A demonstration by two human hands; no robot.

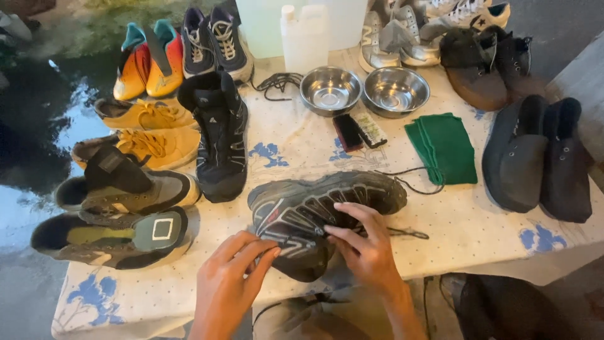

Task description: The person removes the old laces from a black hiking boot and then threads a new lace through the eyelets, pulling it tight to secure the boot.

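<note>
Head view. Grey trail shoe [327,211] lies on its side at 6 o'clock on the patterned tablecloth [465,233]. Left hand [229,280] and right hand [365,245] each pinch its black lace [402,233]. Two steel bowls [362,91] at 12 o'clock; folded green cloth [443,148] at 2 o'clock.

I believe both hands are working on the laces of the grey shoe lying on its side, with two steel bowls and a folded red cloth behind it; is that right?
Not quite: the folded cloth is green, not red, as the head view shows. The rest holds: the left hand and right hand are at the laces of the grey shoe, with two steel bowls behind it.
</note>
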